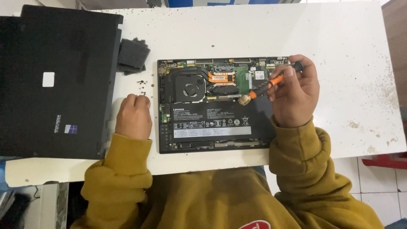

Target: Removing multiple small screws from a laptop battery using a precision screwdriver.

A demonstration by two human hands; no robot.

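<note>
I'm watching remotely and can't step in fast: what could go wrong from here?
The screwdriver tip in the right hand sits over the open laptop boards; a slip might scratch them or the battery. The loose screws by the left hand could get brushed off the table.

A single head-worn view is being provided, aimed almost straight down at the speckled white tabletop (339, 85) from close above. The wearer's mustard-yellow sleeves (127, 169) are being caught along the bottom edge, and pale tiled floor (377, 182) is being glimpsed at lower right.
</note>
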